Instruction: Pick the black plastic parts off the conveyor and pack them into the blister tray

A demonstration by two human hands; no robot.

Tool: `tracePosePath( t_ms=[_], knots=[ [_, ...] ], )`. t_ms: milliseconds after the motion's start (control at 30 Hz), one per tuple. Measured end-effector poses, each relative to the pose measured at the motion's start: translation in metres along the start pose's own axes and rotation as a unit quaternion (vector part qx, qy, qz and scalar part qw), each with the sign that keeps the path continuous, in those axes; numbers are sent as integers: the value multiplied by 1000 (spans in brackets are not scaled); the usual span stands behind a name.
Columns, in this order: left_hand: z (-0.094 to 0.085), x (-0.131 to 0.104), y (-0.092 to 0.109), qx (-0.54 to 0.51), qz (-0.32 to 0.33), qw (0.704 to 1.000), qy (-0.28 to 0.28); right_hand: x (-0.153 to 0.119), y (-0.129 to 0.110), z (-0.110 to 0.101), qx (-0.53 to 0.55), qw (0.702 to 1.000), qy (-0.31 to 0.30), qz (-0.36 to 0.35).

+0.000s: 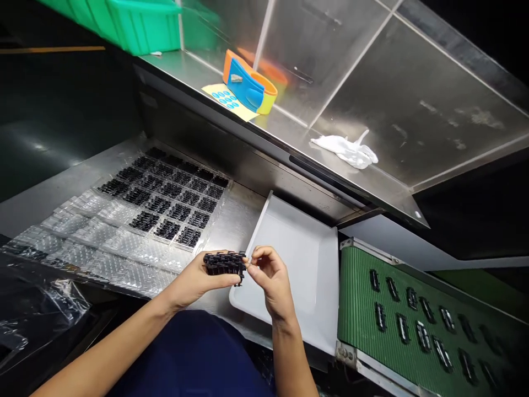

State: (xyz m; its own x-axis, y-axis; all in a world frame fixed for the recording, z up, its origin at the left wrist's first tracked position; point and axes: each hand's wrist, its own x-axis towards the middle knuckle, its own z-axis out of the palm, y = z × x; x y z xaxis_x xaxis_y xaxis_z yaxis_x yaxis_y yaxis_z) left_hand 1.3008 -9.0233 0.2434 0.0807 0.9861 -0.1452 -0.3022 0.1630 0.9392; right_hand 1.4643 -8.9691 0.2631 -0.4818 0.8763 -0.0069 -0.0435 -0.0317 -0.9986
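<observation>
Holds stacked black plastic parts [225, 262] in curled left hand [197, 280]; touches their right end with nearly pinched right hand [271, 277], cannot tell if gripping any.

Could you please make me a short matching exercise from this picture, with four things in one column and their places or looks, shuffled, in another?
Column one:
1. Stack of black parts
2. White tray
3. Conveyor belt
4. Crumpled white item

Column two:
A. Ribbed green, bearing dark pieces in rows
B. On the metal shelf, below the tiled panel
C. Held in the left hand
D. Beside the belt, at its left end in the picture

Right pairs: 1-C, 2-D, 3-A, 4-B.
</observation>
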Motion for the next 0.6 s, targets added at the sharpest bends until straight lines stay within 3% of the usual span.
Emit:
tracePosePath(
  t_ms=[133, 233, 333, 433, 500, 600],
  knots=[
    [-18, -10, -9, -18, 28, 999, 41, 12, 30, 16, 87, 988, -49, 120],
    [-36, -23, -17, 46, 43, 997, 45, 16, 50, 37, 84, 970, -146, 176],
    [-60, -40, -27, 103, 31, 993, 57, 18, 68, 62, 52, 951, -248, 177],
    [-91, -53, -38, 135, 14, 987, 88, 26, 85, 94, 11, 947, -279, 157],
    [-117, -56, -46, 116, -3, 981, 156, 41, 98, 120, -35, 951, -274, 140],
    [-160, -57, -60, 56, -42, 949, 308, 83, 127, 168, -143, 955, -241, 92]
  ],
)
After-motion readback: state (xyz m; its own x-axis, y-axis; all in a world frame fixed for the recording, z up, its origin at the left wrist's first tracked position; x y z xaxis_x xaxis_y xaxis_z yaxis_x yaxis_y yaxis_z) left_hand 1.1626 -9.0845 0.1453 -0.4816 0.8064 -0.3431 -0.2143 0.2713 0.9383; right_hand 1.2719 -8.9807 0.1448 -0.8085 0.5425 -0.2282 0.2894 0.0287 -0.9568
